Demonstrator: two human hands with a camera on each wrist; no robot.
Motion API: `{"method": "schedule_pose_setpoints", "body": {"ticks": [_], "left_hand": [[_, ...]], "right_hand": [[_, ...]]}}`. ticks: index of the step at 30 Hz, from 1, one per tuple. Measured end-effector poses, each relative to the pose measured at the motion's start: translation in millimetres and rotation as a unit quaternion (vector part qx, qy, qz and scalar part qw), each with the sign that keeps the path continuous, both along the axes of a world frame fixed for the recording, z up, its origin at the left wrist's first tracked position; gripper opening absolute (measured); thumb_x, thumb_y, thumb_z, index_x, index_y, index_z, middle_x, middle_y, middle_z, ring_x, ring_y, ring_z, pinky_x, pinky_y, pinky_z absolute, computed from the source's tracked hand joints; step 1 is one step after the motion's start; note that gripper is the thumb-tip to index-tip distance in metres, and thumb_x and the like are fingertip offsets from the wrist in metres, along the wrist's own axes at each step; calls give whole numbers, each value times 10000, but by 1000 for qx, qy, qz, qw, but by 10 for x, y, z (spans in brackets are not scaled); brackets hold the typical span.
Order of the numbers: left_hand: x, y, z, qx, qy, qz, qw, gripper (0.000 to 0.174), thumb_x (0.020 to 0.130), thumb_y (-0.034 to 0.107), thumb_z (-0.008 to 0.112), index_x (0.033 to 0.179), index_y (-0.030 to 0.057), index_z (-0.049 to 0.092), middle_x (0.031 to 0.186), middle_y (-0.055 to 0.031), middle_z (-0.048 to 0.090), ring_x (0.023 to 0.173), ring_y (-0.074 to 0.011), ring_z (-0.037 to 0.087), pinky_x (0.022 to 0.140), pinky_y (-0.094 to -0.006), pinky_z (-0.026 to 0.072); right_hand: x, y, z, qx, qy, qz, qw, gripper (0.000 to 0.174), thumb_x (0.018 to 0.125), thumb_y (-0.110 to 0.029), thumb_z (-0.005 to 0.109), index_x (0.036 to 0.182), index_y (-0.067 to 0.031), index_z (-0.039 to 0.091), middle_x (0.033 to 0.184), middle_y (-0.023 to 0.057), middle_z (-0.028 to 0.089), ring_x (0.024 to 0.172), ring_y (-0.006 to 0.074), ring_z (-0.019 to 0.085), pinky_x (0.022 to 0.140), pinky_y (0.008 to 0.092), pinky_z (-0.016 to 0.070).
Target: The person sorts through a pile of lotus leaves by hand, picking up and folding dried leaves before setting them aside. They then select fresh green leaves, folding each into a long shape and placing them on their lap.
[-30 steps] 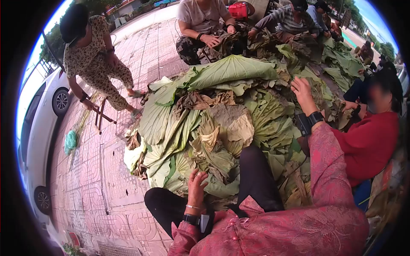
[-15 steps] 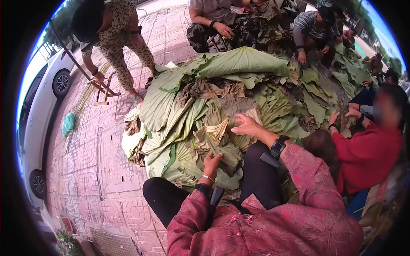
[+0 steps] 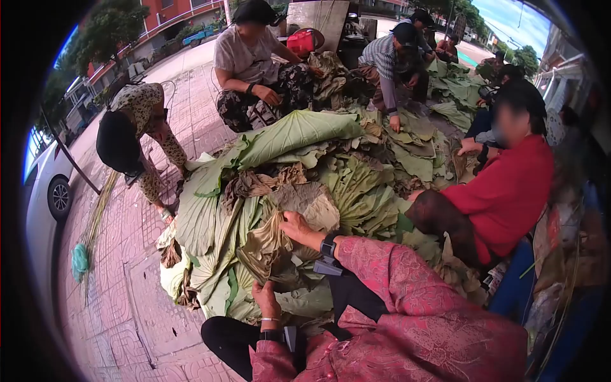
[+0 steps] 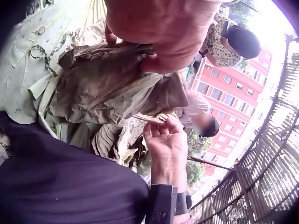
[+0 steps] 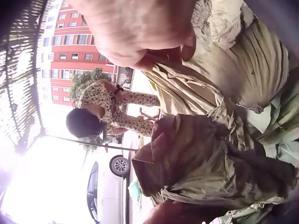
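Observation:
Between both hands a dry, brownish lotus leaf (image 3: 264, 249) is stretched, creased into folds, above the front of a big leaf pile. My right hand (image 3: 302, 230) pinches its upper edge, gathered in pleats. Lower down, near the knee, my left hand (image 3: 265, 300) grips the opposite edge. The left wrist view shows the browned leaf (image 4: 103, 88) between the left thumb and fingers, with the right hand (image 4: 166, 142) pinching the far end. In the right wrist view the leaf (image 5: 196, 158) hangs crumpled below the right hand (image 5: 135, 32).
Large green lotus leaves (image 3: 293, 134) overlap in the pile, with withered brown ones (image 3: 254, 181) among them. A person in red (image 3: 503, 184) sits close on my right. Others sit behind the pile, and one person (image 3: 143, 121) bends at its left edge. A white car (image 3: 48, 191) is parked at left.
My right hand has come from over the pile's right side, leftward and down onto the dry leaf. Both hands, bare before, now hold it. The person at left has bent lower.

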State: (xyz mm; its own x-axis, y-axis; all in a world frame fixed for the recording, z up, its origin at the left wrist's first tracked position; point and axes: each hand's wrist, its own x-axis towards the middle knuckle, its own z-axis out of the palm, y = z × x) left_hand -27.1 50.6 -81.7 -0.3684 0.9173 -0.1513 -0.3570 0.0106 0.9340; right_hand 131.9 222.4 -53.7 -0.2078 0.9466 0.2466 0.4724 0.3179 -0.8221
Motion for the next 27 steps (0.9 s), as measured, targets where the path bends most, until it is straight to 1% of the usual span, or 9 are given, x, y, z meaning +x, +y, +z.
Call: {"method": "schedule_pose_setpoints", "body": {"ticks": [5,6,10,14,17,21,22,24,27], "left_hand": [[-462,-314,242,-3,30,130,991,232,733,-37,461,949,11,528,796,0,552,638,-75,492,573,-205,393],[-540,-341,295,15,56,139,989,239,736,-34,456,964,5,514,801,-10,545,622,-81,480,566,-217,402],[-603,-437,529,66,85,202,973,307,750,-25,430,1050,-11,491,838,-11,558,633,-71,471,570,-201,401],[-264,-431,795,122,120,55,984,228,749,-66,400,920,11,529,820,16,545,648,-46,439,571,-180,371],[-31,-516,769,85,72,-56,992,275,775,-21,406,1020,8,530,896,-27,582,687,-78,511,602,-202,420],[151,-618,796,41,-12,-77,996,220,841,77,459,1041,4,515,930,-39,586,763,-102,536,690,-236,450],[183,-641,886,40,-9,-76,996,210,854,100,469,1034,3,516,935,-37,584,791,-103,530,716,-236,441],[165,-642,804,65,40,-95,993,289,880,187,536,1082,-14,490,1001,-71,582,833,-151,563,749,-265,466],[238,-663,875,52,181,-101,977,233,826,78,588,1018,-5,483,943,-63,572,815,-123,537,721,-256,453]], "right_hand": [[91,-340,430,10,75,40,996,187,746,-145,511,768,39,488,661,210,453,602,347,463,575,398,402],[126,-362,412,150,-21,81,985,213,768,-162,500,819,43,525,684,167,506,614,249,480,607,348,409],[124,-752,835,-103,102,195,970,292,808,-165,484,983,56,561,754,52,544,733,70,463,675,260,409],[-42,-1072,1029,-143,177,308,924,321,847,-213,484,1026,47,542,782,77,579,744,90,497,713,256,422],[-86,-1180,1067,-77,119,264,954,320,856,-215,485,1050,33,541,802,110,598,743,109,517,719,279,430],[-47,-1289,939,-54,140,145,978,320,853,-237,504,1017,32,561,794,161,604,742,174,578,703,310,441],[-71,-1317,868,-19,157,106,982,301,820,-227,516,943,44,557,755,219,575,720,282,593,673,363,443],[-40,-1377,843,-51,121,108,986,320,837,-238,522,986,41,566,788,197,598,750,224,603,693,337,447],[-97,-1462,775,-59,124,111,984,330,838,-236,547,1012,43,571,840,172,621,792,194,607,730,317,455]]}}
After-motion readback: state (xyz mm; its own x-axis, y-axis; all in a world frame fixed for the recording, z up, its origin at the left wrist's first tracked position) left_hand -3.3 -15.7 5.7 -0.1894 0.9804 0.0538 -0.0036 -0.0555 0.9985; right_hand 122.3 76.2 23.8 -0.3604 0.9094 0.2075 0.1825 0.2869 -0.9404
